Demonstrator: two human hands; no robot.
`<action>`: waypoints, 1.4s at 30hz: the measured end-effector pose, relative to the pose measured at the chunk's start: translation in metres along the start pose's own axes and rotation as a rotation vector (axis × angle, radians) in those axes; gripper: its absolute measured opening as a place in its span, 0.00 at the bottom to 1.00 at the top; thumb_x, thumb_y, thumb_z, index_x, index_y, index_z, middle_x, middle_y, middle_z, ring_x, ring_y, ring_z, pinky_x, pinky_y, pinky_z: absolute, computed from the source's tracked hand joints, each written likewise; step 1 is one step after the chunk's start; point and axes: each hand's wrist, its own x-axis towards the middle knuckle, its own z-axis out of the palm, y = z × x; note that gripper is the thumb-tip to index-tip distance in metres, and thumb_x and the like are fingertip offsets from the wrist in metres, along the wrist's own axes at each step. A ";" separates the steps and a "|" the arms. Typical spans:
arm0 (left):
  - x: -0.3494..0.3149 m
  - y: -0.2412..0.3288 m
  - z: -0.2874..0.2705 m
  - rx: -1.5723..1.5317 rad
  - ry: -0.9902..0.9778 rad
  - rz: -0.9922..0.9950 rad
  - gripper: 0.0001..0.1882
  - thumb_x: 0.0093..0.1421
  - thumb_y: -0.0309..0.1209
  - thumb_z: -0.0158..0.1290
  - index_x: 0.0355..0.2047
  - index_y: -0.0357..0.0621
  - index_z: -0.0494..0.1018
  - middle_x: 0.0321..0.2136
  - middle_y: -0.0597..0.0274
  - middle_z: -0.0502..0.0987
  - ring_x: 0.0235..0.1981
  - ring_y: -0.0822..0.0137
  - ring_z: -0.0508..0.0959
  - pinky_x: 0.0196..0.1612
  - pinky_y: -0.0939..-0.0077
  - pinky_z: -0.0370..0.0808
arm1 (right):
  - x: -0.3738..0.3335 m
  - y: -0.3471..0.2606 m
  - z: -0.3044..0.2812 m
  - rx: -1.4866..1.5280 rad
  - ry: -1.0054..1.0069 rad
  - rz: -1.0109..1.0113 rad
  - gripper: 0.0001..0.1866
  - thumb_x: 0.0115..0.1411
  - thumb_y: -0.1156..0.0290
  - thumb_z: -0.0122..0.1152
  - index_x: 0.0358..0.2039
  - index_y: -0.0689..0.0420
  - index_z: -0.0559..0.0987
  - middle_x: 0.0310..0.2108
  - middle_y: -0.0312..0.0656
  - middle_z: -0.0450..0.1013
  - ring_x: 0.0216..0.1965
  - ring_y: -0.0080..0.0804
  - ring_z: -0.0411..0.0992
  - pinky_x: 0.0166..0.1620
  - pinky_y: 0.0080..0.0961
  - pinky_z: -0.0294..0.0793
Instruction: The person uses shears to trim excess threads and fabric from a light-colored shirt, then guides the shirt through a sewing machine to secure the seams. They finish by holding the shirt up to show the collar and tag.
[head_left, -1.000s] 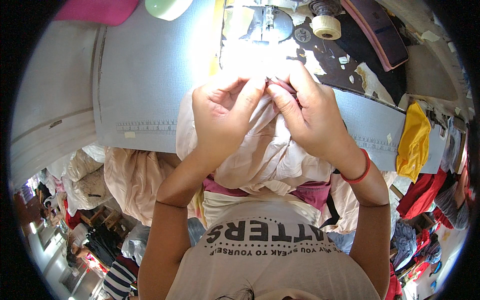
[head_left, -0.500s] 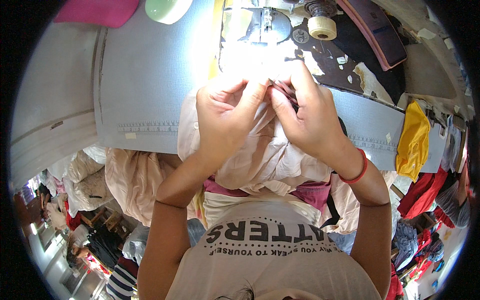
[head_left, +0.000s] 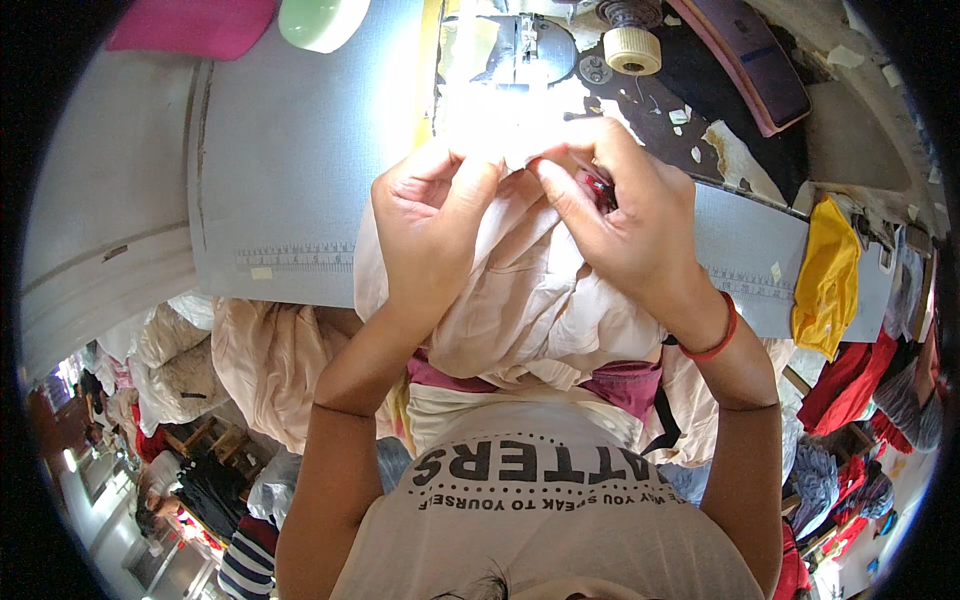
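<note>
A pale pink garment lies bunched over the front edge of the table and my lap. My left hand is closed, thumb and fingers pinching the garment's upper edge. Close beside it, my right hand pinches the same edge. Tucked in the right palm is a small red and dark tool, mostly hidden by the fingers. Strong glare washes out the cloth at the fingertips. Just beyond both hands is the sewing machine's presser foot.
A phone in a pink case and cloth scraps lie on the machine bed at right. A cream knob stands near them. Pink and pale green objects sit far left. Yellow cloth hangs at the right edge.
My hands have moved slightly apart, the left one a little to the left. The small tool has shifted from the right fingertips back into the palm, and the right fingertips now pinch the cloth.
</note>
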 end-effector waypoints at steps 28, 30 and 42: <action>-0.002 0.005 0.008 0.222 0.024 -0.023 0.02 0.54 0.22 0.55 0.28 0.35 0.76 0.24 0.67 0.75 0.26 0.81 0.72 0.30 0.89 0.68 | 0.001 -0.012 -0.007 0.399 -0.221 0.283 0.05 0.57 0.75 0.48 0.33 0.62 0.64 0.19 0.52 0.68 0.22 0.51 0.69 0.23 0.34 0.65; -0.002 0.007 0.008 0.250 0.018 -0.022 0.02 0.54 0.22 0.54 0.27 0.35 0.76 0.24 0.67 0.75 0.26 0.81 0.72 0.30 0.89 0.68 | 0.002 -0.011 -0.007 0.396 -0.221 0.277 0.05 0.57 0.75 0.48 0.33 0.62 0.65 0.19 0.52 0.68 0.22 0.51 0.69 0.23 0.34 0.65; -0.002 0.004 0.007 0.251 0.009 -0.022 0.02 0.53 0.21 0.55 0.28 0.34 0.76 0.25 0.67 0.75 0.26 0.81 0.72 0.30 0.88 0.68 | 0.001 -0.010 -0.005 0.326 -0.198 0.226 0.07 0.57 0.74 0.48 0.34 0.63 0.64 0.19 0.52 0.69 0.22 0.52 0.70 0.23 0.37 0.66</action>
